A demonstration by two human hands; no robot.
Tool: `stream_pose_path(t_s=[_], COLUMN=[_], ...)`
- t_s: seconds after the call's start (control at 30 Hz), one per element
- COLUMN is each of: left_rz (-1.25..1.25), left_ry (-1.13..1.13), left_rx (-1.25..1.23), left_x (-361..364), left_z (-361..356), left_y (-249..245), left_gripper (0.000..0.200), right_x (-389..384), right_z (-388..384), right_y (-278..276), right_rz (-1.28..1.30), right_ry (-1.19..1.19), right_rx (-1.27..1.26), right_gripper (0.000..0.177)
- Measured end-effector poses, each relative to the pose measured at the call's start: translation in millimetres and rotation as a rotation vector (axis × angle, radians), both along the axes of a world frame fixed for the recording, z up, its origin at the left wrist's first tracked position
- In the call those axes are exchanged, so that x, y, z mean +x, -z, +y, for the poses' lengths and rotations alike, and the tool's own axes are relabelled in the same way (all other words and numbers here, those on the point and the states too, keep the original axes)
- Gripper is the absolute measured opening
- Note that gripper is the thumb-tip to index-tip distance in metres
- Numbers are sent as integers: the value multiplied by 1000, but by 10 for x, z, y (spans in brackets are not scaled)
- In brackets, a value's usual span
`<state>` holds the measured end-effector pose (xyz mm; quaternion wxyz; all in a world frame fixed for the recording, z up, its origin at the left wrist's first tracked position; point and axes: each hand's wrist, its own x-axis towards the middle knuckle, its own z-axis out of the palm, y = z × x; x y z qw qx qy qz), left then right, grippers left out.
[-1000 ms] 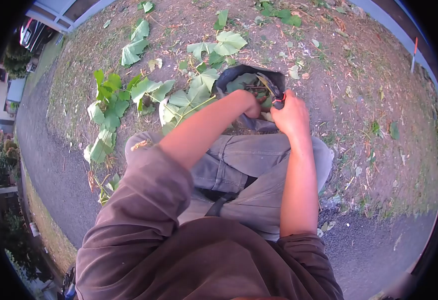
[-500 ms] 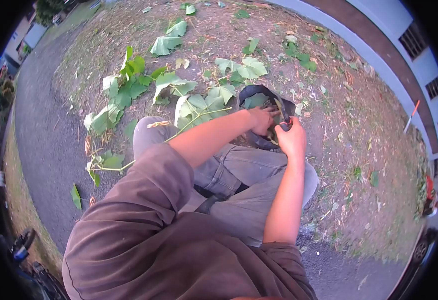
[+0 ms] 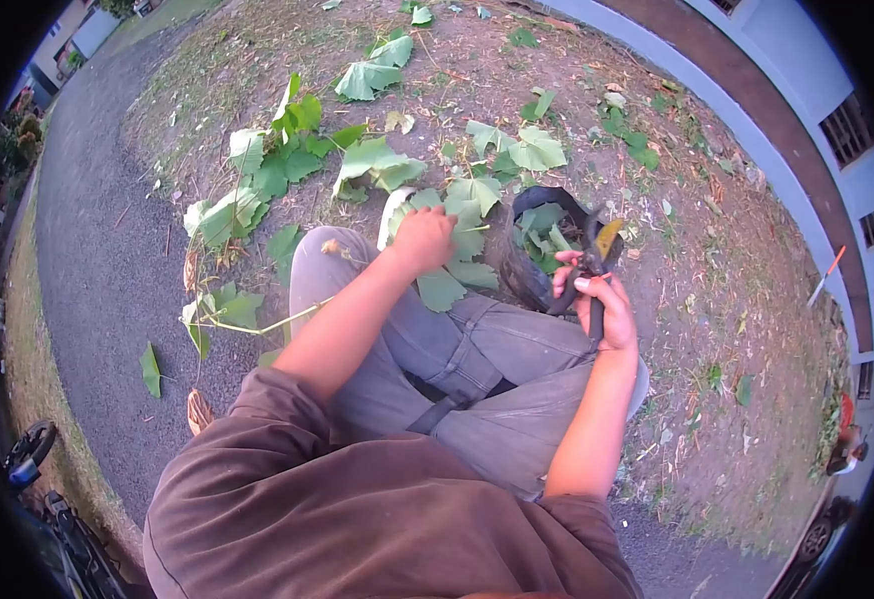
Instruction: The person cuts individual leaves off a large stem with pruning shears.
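My left hand is closed over the leafy vine beside my left knee, its fingers curled at the leaves. What exactly it grips is hidden. My right hand holds dark-handled pruning shears at the near right side of a black bucket. A yellowish patch shows on the shears' upper part. Cut green leaves lie inside the bucket, which stands just in front of my crossed legs.
More large leaves and a long stem lie at the left. Leaves are scattered farther ahead. A bicycle is at the lower left, an orange-and-white stick at the right, near a building wall.
My left hand has moved left out of the bucket to the vine leaves. My right hand has shifted slightly down and right with the shears, whose shape now shows more clearly above the bucket rim.
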<state>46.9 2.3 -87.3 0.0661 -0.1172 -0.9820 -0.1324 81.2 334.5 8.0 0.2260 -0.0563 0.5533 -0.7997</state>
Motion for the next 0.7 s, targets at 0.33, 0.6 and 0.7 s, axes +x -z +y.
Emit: stream_pose_path(t_s=[0.33,0.6,0.7], left_rz=[51,23,204], left_ry=[-172,-526,-377], left_rx=[162,-238,-197], left_x=[-301,-644,-759], left_z=[-401,-1011,-629], left_y=[-188,-562,-775], left_gripper=[24,38,46], right_x=[32,41,44], right_z=[-343,-469,-504], right_y=[209,89,35], right_rz=[-164,-119,-107], right_ry=[-236,-247,-281], right_rx=[230,297,353], right_gripper=[44,41,40])
